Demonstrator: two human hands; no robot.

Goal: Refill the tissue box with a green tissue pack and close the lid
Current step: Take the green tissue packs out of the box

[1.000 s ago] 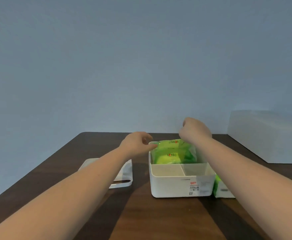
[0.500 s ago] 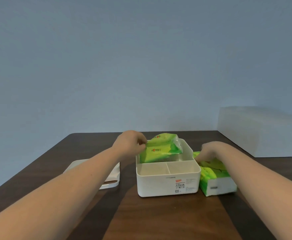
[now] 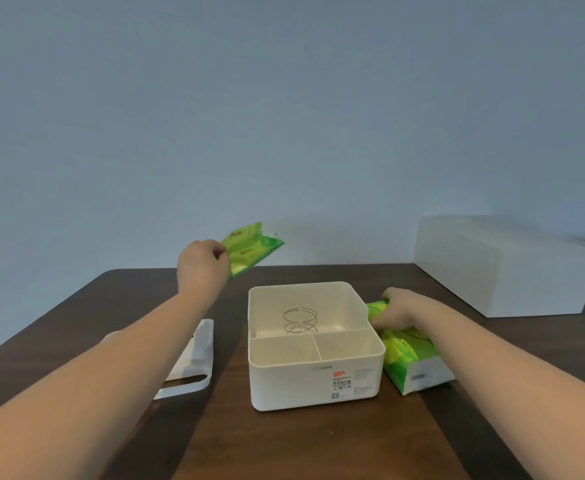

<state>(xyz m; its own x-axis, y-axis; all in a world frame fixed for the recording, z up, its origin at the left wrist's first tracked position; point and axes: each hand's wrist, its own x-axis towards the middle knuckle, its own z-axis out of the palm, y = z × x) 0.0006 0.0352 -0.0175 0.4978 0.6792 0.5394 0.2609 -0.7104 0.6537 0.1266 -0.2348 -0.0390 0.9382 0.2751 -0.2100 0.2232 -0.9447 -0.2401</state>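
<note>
The white tissue box (image 3: 315, 379) stands open in the middle of the dark table. A wire spring (image 3: 300, 319) shows in its large rear compartment, and two small front compartments hold nothing. My left hand (image 3: 202, 268) grips a flat, limp green wrapper (image 3: 251, 249) in the air, above and left of the box. My right hand (image 3: 400, 308) rests closed on the far end of a full green tissue pack (image 3: 410, 358) lying on the table against the box's right side. The white lid (image 3: 194, 362) lies flat to the left, partly hidden by my left forearm.
A large white block (image 3: 506, 268) sits at the table's back right against the blue wall. The dark wooden table (image 3: 301, 445) stretches toward me, with its left edge running diagonally at the far left.
My left hand lifted the limp green wrapper out of the box, up and to the left, uncovering the spring. My right hand moved from the box to the full pack on the right.
</note>
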